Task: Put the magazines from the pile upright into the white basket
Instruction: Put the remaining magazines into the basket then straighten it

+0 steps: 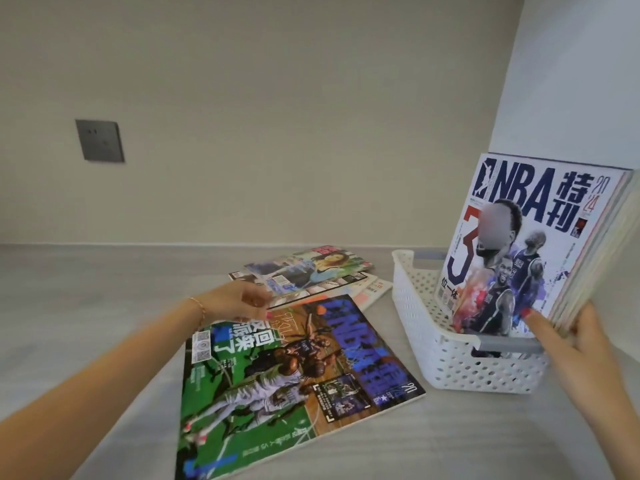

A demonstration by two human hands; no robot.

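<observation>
1. At the right, the right hand [585, 344] grips a bundle of magazines [540, 244] standing upright in the white basket [450, 355], its thumb on the NBA cover.
2. The left hand [251, 301] reaches, fingers loosely curled and holding nothing, toward the remaining pile [311, 275] lying flat at the far side of the desk [86, 289].
3. A green-covered NBA magazine [287, 379] lies flat nearer, just left of the basket.
4. Sorting looks midway; next, I reckon, one flat magazine must be pinched, tipped upright and slotted beside the held bundle.

Magazines [540, 247] upright in basket [450, 362] at right, pile [311, 275] left behind it, one magazine [287, 379] nearer
</observation>
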